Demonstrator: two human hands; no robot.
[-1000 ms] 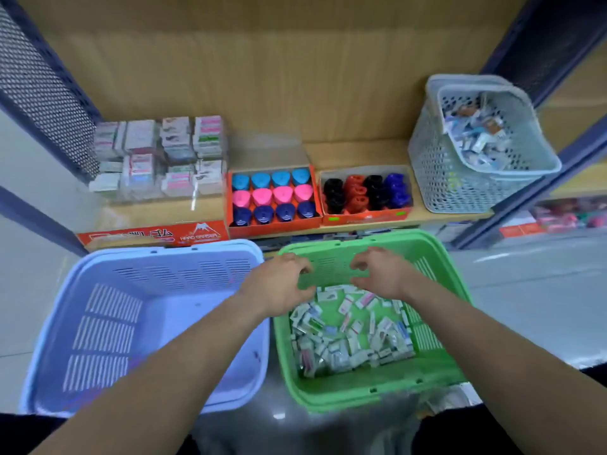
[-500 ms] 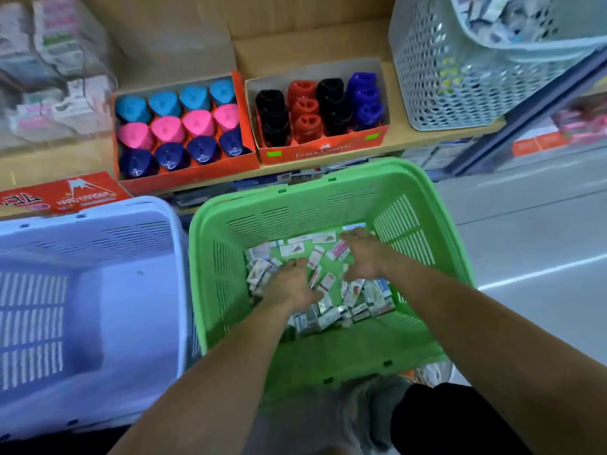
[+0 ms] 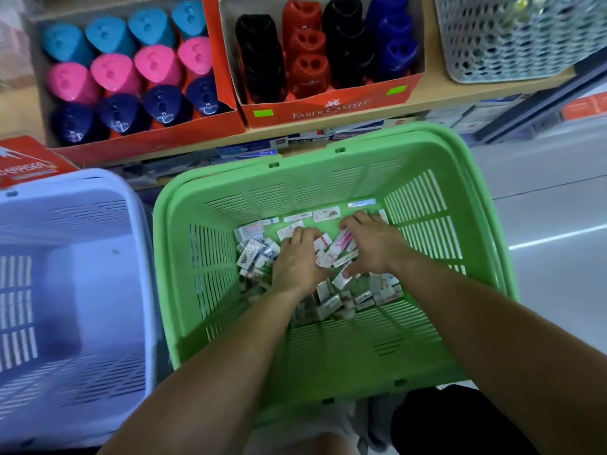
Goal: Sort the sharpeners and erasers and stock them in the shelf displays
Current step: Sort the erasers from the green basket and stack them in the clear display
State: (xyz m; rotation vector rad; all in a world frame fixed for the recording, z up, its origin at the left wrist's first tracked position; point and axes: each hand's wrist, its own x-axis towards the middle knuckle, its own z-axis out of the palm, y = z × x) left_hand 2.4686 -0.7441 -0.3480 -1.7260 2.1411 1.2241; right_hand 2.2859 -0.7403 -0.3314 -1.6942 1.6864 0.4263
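— Pale, glossy floor [image 3: 542,192] ran under the baskets. What sat nearest?
— A green basket [image 3: 328,356]: slotted plastic, rectangular, with walls flaring outward. Both bare forearms reached down into it.
— And the erasers [image 3: 328,303]?
— Heaped on its bottom. They were small rectangular blocks in printed paper sleeves, jumbled, with their long axes pointing every way. A few lay flat along the far wall.
— The hands?
— The left hand [image 3: 297,261] sat knuckles-up on the heap, fingers bent down among the blocks. The right hand [image 3: 371,247] was just beside it, fingers curved over pink-sleeved ones, thumb apart. Whether either hand's fingers were clamped on an eraser, I couldn't tell.
— To the left?
— A lavender basket [image 3: 141,257] of the same slotted plastic.
— Farther back?
— A wooden shelf [image 3: 427,100]. An orange cardboard box [image 3: 157,139] held rounded-triangular sharpeners [image 3: 157,65] in rows of dark blue, pink and teal. Beside it, a Faber-Castell box [image 3: 331,106] held black, red and blue sharpeners [image 3: 308,70] upright, holes up. Then came a grey lattice basket [image 3: 502,37].
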